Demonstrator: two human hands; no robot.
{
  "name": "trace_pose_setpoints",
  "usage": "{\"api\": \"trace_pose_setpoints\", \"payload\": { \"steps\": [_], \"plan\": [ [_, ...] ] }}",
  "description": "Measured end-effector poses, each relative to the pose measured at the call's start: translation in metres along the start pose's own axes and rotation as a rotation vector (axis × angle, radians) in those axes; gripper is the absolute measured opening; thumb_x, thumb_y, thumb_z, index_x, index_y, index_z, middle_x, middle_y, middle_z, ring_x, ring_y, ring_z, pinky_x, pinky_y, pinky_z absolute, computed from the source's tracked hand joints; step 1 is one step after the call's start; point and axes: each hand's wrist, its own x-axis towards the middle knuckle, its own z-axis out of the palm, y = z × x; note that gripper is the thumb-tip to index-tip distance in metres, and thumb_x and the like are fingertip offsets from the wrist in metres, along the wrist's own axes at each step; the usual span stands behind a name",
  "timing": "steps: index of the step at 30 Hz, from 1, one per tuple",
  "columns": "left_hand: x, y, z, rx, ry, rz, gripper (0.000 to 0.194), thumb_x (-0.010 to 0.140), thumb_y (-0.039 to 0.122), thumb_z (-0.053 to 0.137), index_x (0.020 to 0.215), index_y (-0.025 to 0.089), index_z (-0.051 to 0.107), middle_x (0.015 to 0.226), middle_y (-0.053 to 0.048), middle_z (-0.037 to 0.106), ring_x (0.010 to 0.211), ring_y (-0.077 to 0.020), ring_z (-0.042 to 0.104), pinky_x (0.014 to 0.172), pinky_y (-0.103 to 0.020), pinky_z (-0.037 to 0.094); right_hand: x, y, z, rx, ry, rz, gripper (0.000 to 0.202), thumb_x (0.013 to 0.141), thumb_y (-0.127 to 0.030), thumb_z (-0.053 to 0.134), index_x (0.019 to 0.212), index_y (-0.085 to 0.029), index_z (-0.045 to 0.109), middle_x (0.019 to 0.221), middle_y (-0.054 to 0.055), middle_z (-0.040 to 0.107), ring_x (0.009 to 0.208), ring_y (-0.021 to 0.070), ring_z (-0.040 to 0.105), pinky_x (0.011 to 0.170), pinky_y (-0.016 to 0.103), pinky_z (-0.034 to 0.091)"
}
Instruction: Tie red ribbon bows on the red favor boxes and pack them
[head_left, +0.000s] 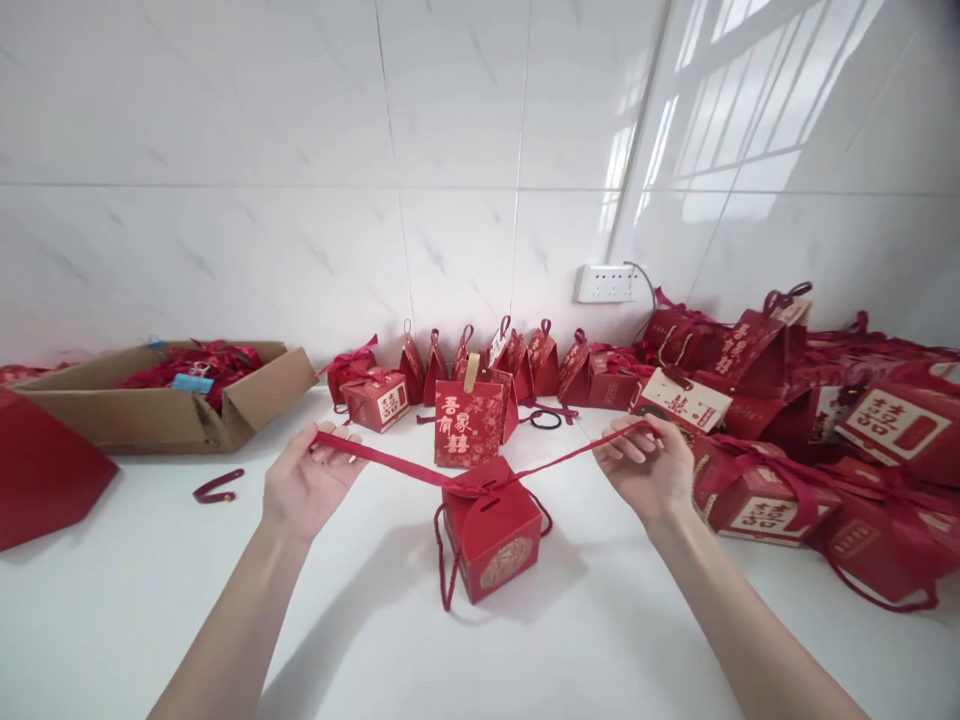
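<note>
A small red gift box (491, 535) with a gold emblem and a cord handle stands on the white table (360, 620) in front of me. A red ribbon (390, 461) runs through its top and stretches taut to both sides. My left hand (304, 485) pinches the ribbon's left end. My right hand (649, 465) pinches the right end. Both hands are raised a little above the table, level with the box top.
A row of finished red boxes (480, 375) lines the tiled wall. A heap of red boxes (825, 430) fills the right side. A cardboard carton (161, 400) with red ribbons sits at the left, beside a flat red sheet (41, 470). A wall socket (606, 283) is behind.
</note>
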Motion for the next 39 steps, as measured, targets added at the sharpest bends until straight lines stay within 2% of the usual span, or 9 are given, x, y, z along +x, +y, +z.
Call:
{"api": "trace_pose_setpoints", "payload": {
  "steps": [3,6,10,14,20,26,30,36,39],
  "plan": [
    [0.008,-0.002,0.018,0.056,0.044,0.020,0.025,0.074,0.025,0.065,0.056,0.018,0.048,0.051,0.005,0.050,0.057,-0.0098,0.054,0.063,-0.023,0.049,0.008,-0.003,0.021,0.011,-0.018,0.065,0.035,0.061,-0.025,0.075,0.050,-0.021,0.042,0.046,-0.008,0.039,0.044,0.0082,0.039,0.051,0.026,0.041],
    [0.011,-0.002,0.053,0.138,-0.017,-0.008,0.017,0.077,0.029,0.064,0.065,0.018,0.058,0.078,-0.003,0.069,0.078,-0.0137,0.062,0.067,-0.024,0.048,0.013,-0.009,0.060,-0.060,-0.079,0.106,0.024,0.059,-0.025,0.078,0.058,-0.021,0.054,0.057,-0.004,0.058,0.059,0.0125,0.057,0.059,0.026,0.047],
    [0.003,0.000,0.106,0.103,-0.198,-0.103,0.019,0.075,0.027,0.067,0.062,0.017,0.058,0.084,-0.004,0.071,0.081,-0.0148,0.064,0.068,-0.024,0.048,0.009,-0.012,0.114,-0.179,-0.292,0.226,0.014,0.063,-0.023,0.074,0.065,-0.019,0.061,0.081,0.005,0.071,0.075,0.0186,0.066,0.067,0.029,0.050],
    [-0.008,0.003,0.132,0.183,-0.305,-0.064,0.015,0.076,0.028,0.066,0.069,0.015,0.065,0.074,-0.003,0.068,0.069,-0.0131,0.062,0.068,-0.026,0.049,0.001,-0.006,0.139,-0.222,-0.393,0.183,0.009,0.069,-0.025,0.068,0.067,-0.017,0.066,0.075,0.004,0.072,0.067,0.0159,0.066,0.066,0.029,0.051],
    [-0.016,0.010,0.129,0.402,-0.445,0.089,0.023,0.072,0.024,0.064,0.092,0.014,0.071,0.088,-0.007,0.071,0.084,-0.0170,0.062,0.080,-0.029,0.046,-0.013,0.000,0.143,-0.358,-0.506,0.033,0.020,0.064,-0.022,0.068,0.083,-0.017,0.074,0.071,0.003,0.072,0.070,0.0152,0.064,0.074,0.030,0.049],
    [-0.029,0.015,0.128,0.454,-0.446,0.133,0.024,0.069,0.024,0.066,0.090,0.013,0.072,0.088,-0.008,0.070,0.084,-0.0180,0.062,0.081,-0.031,0.045,-0.022,-0.001,0.138,-0.409,-0.462,-0.054,0.024,0.063,-0.026,0.074,0.085,-0.019,0.074,0.074,0.002,0.073,0.070,0.0143,0.065,0.076,0.031,0.050],
    [-0.028,0.018,0.119,0.493,-0.303,0.199,0.022,0.064,0.023,0.068,0.084,0.014,0.071,0.088,-0.007,0.068,0.078,-0.0146,0.059,0.072,-0.027,0.044,-0.031,-0.015,0.123,-0.448,-0.439,-0.094,0.025,0.064,-0.029,0.076,0.085,-0.017,0.074,0.073,0.004,0.073,0.071,0.0166,0.068,0.078,0.035,0.053],
    [-0.011,0.024,0.084,0.563,-0.015,0.269,0.026,0.057,0.019,0.064,0.082,0.014,0.068,0.074,-0.003,0.065,0.073,-0.0142,0.059,0.067,-0.026,0.044,-0.046,-0.041,0.098,-0.587,-0.385,-0.221,0.022,0.067,-0.030,0.076,0.086,-0.018,0.075,0.077,0.004,0.073,0.077,0.0194,0.070,0.084,0.040,0.054],
    [-0.006,0.020,0.070,0.567,0.064,0.277,0.031,0.057,0.016,0.061,0.088,0.013,0.067,0.068,-0.002,0.063,0.070,-0.0141,0.059,0.067,-0.026,0.044,-0.052,-0.048,0.094,-0.619,-0.374,-0.234,0.021,0.066,-0.029,0.076,0.084,-0.017,0.075,0.073,0.004,0.072,0.073,0.0198,0.070,0.081,0.040,0.056]
  ]
}}
